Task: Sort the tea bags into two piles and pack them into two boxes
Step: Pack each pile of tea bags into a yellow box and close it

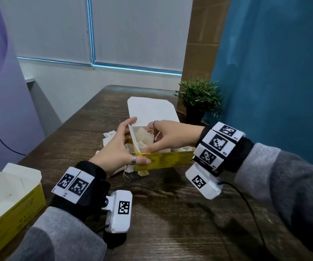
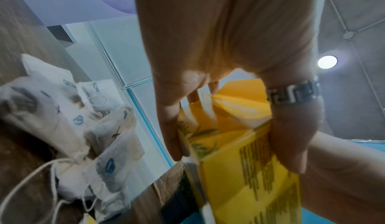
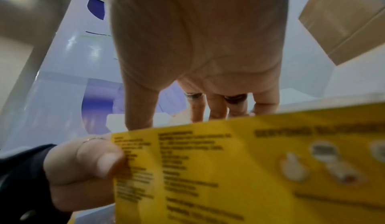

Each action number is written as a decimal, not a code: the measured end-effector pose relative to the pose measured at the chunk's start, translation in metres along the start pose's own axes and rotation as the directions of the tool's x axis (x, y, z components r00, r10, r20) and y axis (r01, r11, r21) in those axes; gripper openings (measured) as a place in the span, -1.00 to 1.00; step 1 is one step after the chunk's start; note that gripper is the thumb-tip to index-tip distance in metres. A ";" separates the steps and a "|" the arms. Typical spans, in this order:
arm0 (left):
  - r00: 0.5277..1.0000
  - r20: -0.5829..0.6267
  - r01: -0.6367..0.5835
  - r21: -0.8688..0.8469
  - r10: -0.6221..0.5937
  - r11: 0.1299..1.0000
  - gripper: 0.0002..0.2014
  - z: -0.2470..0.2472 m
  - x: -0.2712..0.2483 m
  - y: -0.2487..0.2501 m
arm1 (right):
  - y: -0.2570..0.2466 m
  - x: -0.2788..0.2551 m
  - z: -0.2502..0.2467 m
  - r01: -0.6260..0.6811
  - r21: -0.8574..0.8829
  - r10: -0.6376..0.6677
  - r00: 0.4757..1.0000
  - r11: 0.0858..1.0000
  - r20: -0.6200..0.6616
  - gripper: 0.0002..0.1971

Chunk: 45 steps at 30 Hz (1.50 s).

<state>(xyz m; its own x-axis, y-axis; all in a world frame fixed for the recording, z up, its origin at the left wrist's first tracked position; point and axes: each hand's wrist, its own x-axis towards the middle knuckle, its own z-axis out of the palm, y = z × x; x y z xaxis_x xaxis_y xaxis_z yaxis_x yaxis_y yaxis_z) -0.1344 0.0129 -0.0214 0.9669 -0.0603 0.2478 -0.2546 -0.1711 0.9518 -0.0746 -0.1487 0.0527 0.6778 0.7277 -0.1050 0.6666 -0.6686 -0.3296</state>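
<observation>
**Hands at the yellow box: handling notes on the tea bags**

Left hand (image 1: 120, 147), at centre frame of the head view: I record it gripping the left end of the yellow box (image 1: 167, 160), thumb on the printed front wall, fingers up the end flap. Left wrist view confirms the clamp on the corner, thumb one side, fingers the other.

Right hand (image 1: 167, 137), just right of centre: fingers curled down into the open top of the box, on the tea bags (image 1: 144, 137) inside. Whether they pinch a bag or only press the stack down, I cannot tell; the right wrist view shows only the box wall across the fingertips.

Item 1, tea bags in the box: thin paper sachets with strings and tags. I judge them very light, soft, easily creased, and prone to tangle by the strings. Best taken by the flat body of a small stack, not by the string.

Item 2, loose tea bags (image 2: 62, 120): a heap on the wooden table (image 1: 170, 213) behind and left of the box; left wrist view shows blue ovals and dark crosses marked on them.

Item 3, yellow box: thin card, light, walls that would flex under a squeeze. I judge the corner the stiffest hold.

Item 4, second box (image 1: 6, 196), lower left of the head view: open, nothing visible inside, well apart from both hands.
</observation>
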 end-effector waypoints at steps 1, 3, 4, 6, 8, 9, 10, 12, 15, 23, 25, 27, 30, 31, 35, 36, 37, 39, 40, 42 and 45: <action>1.000 -0.001 0.005 0.003 -0.005 1.000 0.06 0.000 0.000 -0.001 | 0.000 0.003 0.003 0.013 -0.003 -0.013 0.999 1.000 -0.035 -0.54; 1.000 -0.013 0.018 -0.015 -0.018 1.000 0.06 -0.001 0.001 -0.002 | 0.002 0.008 0.006 0.012 -0.016 -0.014 0.992 1.000 -0.128 -0.66; 1.000 -0.017 0.020 -0.014 -0.020 1.000 0.07 -0.001 0.001 -0.003 | 0.005 0.009 0.005 -0.009 0.004 0.009 0.985 1.000 -0.170 -0.73; 1.000 -0.023 0.015 0.013 -0.014 1.000 0.08 -0.001 0.001 -0.002 | 0.010 0.009 0.001 -0.039 0.210 0.088 0.969 0.977 -0.229 -0.84; 0.999 -0.027 0.020 0.012 -0.019 1.000 0.07 -0.002 0.001 -0.002 | 0.015 0.007 -0.006 -0.014 0.544 0.182 0.949 0.839 -0.256 -0.82; 0.999 -0.026 0.022 0.010 -0.022 1.000 0.07 -0.002 0.001 -0.002 | 0.017 0.005 -0.009 0.008 0.682 0.217 0.945 0.732 -0.244 -0.82; 0.999 -0.027 0.025 0.012 -0.024 1.000 0.08 -0.003 0.001 -0.002 | 0.018 0.003 -0.011 0.014 0.776 0.235 0.949 0.631 -0.209 -0.83; 0.999 -0.029 0.028 0.014 -0.028 1.000 0.10 -0.003 0.001 -0.002 | 0.021 0.001 -0.011 -0.035 0.869 0.225 0.970 0.494 -0.089 -0.84; 0.999 -0.032 0.033 0.019 -0.033 0.999 0.13 -0.003 0.001 -0.002 | 0.024 0.005 -0.005 -0.146 0.852 0.213 0.976 0.503 0.042 -0.83; 0.999 -0.033 0.026 0.004 -0.026 1.000 0.05 -0.003 0.002 -0.003 | 0.019 0.007 -0.010 -0.133 0.704 0.155 0.987 0.697 0.034 -0.84; 0.999 -0.023 0.028 -0.010 -0.028 1.000 0.09 -0.003 0.002 -0.003 | 0.018 0.008 -0.010 -0.148 0.405 0.173 0.985 0.902 -0.024 -0.86; 0.999 -0.021 0.026 -0.015 -0.026 1.000 0.09 -0.003 0.002 -0.003 | 0.019 0.009 -0.009 -0.160 0.139 0.178 0.976 0.977 -0.124 -0.83; 1.000 -0.018 0.017 -0.032 -0.018 0.999 0.09 -0.002 0.002 -0.002 | 0.020 0.008 -0.007 -0.137 -0.024 0.128 0.968 0.990 -0.218 -0.83; 1.000 -0.017 0.018 -0.036 -0.018 0.999 0.10 -0.002 0.002 -0.002 | 0.020 0.009 -0.007 -0.127 -0.047 0.115 0.970 0.991 -0.215 -0.84; 1.000 -0.013 0.023 -0.020 -0.023 1.000 0.12 -0.004 0.002 -0.004 | 0.018 0.010 -0.009 -0.106 0.339 0.144 0.985 0.935 -0.090 -0.85; 1.000 -0.014 0.026 -0.019 -0.027 0.999 0.12 -0.004 0.002 -0.004 | 0.016 0.011 -0.008 -0.110 0.450 0.147 0.988 0.886 -0.049 -0.86; 0.999 -0.017 0.028 -0.024 -0.028 0.999 0.11 -0.005 0.002 -0.004 | 0.015 0.012 -0.006 -0.117 0.478 0.150 0.988 0.870 -0.032 -0.85; 0.999 -0.018 0.026 -0.038 -0.026 0.999 0.11 -0.004 0.001 -0.003 | 0.014 0.016 -0.002 -0.138 0.300 0.163 0.985 0.944 -0.060 -0.80; 1.000 -0.017 0.024 -0.039 -0.025 0.999 0.12 -0.004 0.001 -0.004 | 0.014 0.017 0.000 -0.140 0.155 0.157 0.982 0.978 -0.102 -0.79; 1.000 -0.014 0.023 -0.038 -0.023 0.999 0.12 -0.003 0.001 -0.003 | 0.015 0.017 0.002 -0.119 -0.006 0.115 0.967 0.993 -0.228 -0.83; 0.999 -0.028 0.022 -0.040 -0.023 0.999 0.13 -0.004 0.001 -0.003 | 0.020 0.012 -0.007 -0.056 0.129 0.101 0.919 0.990 -0.381 -0.89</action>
<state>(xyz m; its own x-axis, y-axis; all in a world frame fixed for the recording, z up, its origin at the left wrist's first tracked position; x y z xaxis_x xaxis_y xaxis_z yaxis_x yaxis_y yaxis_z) -0.1322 0.0178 -0.0230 0.9726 -0.0288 0.2305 -0.2323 -0.1330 0.9635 -0.0512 -0.1548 0.0513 0.8087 0.5424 0.2277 0.5823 -0.6827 -0.4415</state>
